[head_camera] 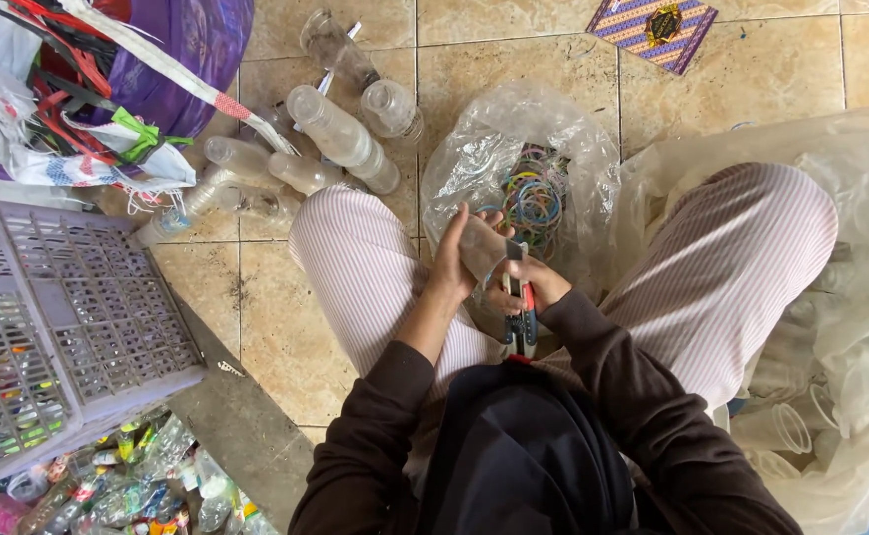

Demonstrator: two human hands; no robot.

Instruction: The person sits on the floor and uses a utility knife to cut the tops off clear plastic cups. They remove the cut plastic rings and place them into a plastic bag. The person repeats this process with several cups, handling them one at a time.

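A: Head view, status check. What do the hands carry?

B: The left hand (451,260) is closed around a clear plastic cup (481,248), held over the lap between the knees. The right hand (526,287) is closed on a cutter with a red and black handle (525,322), its blade end resting against the cup.

A: Progress so far?

B: Judging from how things lie, the work is mid-run. A group of clear plastic bottles and cups (340,134) lies on the tiled floor (286,327) ahead of the left knee. A large clear sack (851,327) at the right side holds stacked cups (776,428). Which pile is finished stock and which is waiting cannot be read from this view.

A: And the item in hand?

B: It is in process: the blade touches it and both hands are engaged. Whether a cut is already made is probably not decidable here, as the fingers cover most of the wall.

A: Describe the cup.

B: Transparent, thin-walled, slightly cloudy, tilted in the grip. Its rim and base are partly hidden by the left hand.

A: Surroundings?

B: A clear bag of coloured rubber bands (532,198) sits on the floor just beyond the hands. A grey plastic crate (68,327) stands at the left, over mixed wrappers (147,490). A purple sack with straps (197,50) lies at the upper left, and a patterned flat packet (654,28) lies at the top.
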